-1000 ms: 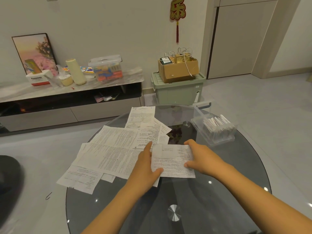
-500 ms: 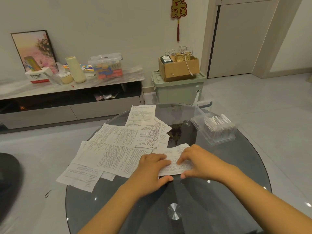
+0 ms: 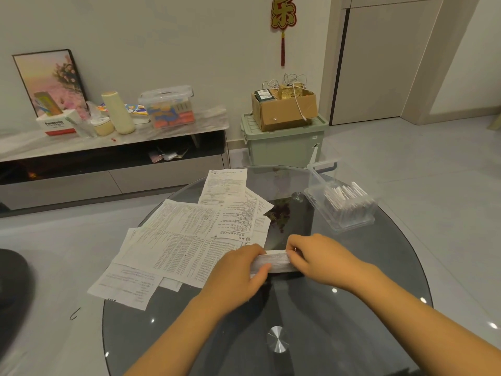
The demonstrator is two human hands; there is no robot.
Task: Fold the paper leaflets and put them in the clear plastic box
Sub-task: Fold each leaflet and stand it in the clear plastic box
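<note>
On glass table (image 3: 352,308), both hands' grip, left hand (image 3: 238,272), right hand (image 3: 320,259), clamped on folded leaflet (image 3: 273,263); "Panasonic" box (image 3: 55,126) behind.

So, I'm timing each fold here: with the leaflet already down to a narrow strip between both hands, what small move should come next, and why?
Probably press the crease flat. Both the left hand and the right hand grip the folded leaflet low over the glass table, and it looks about as narrow as the folded ones standing in the clear plastic box, where it would go next.
</note>
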